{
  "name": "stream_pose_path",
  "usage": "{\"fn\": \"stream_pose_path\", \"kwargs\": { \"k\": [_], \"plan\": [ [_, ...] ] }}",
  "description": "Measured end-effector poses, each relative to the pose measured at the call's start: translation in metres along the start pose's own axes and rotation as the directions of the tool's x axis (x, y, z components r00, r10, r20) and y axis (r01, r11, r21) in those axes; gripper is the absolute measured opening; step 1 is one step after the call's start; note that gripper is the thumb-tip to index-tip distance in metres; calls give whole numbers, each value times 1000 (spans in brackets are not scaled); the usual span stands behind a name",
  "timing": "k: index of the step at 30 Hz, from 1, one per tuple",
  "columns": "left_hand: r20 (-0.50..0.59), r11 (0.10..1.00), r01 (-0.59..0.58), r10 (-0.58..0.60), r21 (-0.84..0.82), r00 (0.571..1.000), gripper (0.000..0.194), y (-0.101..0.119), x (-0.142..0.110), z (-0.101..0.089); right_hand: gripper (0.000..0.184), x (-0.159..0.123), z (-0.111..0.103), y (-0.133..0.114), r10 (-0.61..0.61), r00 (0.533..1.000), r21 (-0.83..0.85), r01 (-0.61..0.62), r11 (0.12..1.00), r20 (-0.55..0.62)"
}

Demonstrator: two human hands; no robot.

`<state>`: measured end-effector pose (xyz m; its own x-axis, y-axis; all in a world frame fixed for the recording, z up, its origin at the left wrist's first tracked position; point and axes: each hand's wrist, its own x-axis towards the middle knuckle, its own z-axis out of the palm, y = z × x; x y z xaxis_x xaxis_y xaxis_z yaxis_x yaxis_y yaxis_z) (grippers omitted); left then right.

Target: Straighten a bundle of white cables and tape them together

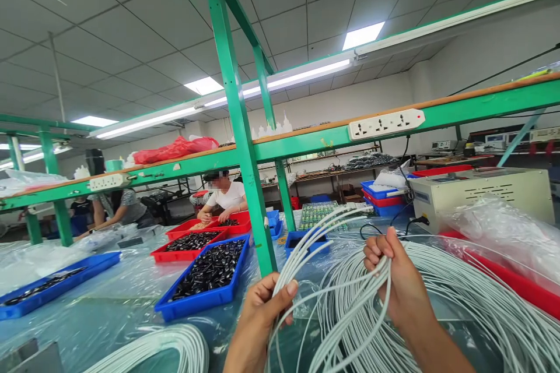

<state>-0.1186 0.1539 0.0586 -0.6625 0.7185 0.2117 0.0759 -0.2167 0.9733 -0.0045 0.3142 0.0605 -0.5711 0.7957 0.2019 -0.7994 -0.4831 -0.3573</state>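
My left hand (260,317) is closed round a bunch of white cables (312,233), thumb on top, and their cut ends fan up and to the right. My right hand (394,280) is closed on the same white cables a little further right, where they curve down into a big loose pile of white cable (459,297) on the plastic-covered table (109,303). Both hands are raised above the table at the bottom middle of the view.
A green post (238,128) stands just behind my left hand. Blue trays (205,277) and red trays (190,245) of small black parts lie left. A beige machine (481,192) and a red tray (525,288) sit right. Two people work across the bench. Another cable coil (166,347) lies bottom left.
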Motion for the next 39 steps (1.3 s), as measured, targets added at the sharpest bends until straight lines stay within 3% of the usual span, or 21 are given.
{"fn": "stream_pose_path", "kwargs": {
  "k": [3, 6, 10, 14, 17, 21, 25, 30, 33, 36, 39],
  "plan": [
    [-42, 998, -60, 60, 4, 997, 44, -3, 2, -3, 57, -1, -1, -3, 78, 995, -17, -77, 997, 62],
    [-44, 995, -98, 99, 20, 994, 44, -5, 2, -3, 56, -5, -1, -3, 178, 971, -150, -155, 977, 157],
    [-60, 995, -82, 85, 52, 995, 48, -6, 1, 5, 47, -15, 0, 5, 171, 963, -431, -67, 900, 208],
    [-86, 989, -95, 105, 112, 991, 53, -8, 0, 15, 60, -23, 2, 13, 142, 972, -582, -7, 813, 186],
    [-101, 991, -78, 89, 106, 991, 54, -7, -2, 20, 54, -24, 4, 14, 126, 976, -576, 0, 817, 179],
    [-77, 997, -78, 80, 23, 994, 49, -8, -2, 21, 52, -20, 7, 13, 54, 993, -438, -2, 899, 106],
    [-133, 991, -136, 135, 2, 982, 45, -10, 1, 15, 56, -14, 6, 12, -14, 1000, -336, 20, 942, 22],
    [-110, 992, -92, 81, -92, 991, 51, -4, 1, 13, 58, -12, 1, 8, 25, 999, -273, -11, 962, 48],
    [-104, 992, -98, 89, -81, 991, 52, -3, 0, 15, 64, -13, -2, 8, 34, 990, -382, 21, 924, 137],
    [-113, 992, -113, 107, -51, 988, 51, -4, 0, 17, 54, -17, -1, 9, 151, 960, -541, 0, 841, 235],
    [-145, 990, -138, 132, -33, 981, 49, -8, 0, 20, 48, -24, 4, 13, 192, 954, -658, 5, 753, 228]
  ]
}}
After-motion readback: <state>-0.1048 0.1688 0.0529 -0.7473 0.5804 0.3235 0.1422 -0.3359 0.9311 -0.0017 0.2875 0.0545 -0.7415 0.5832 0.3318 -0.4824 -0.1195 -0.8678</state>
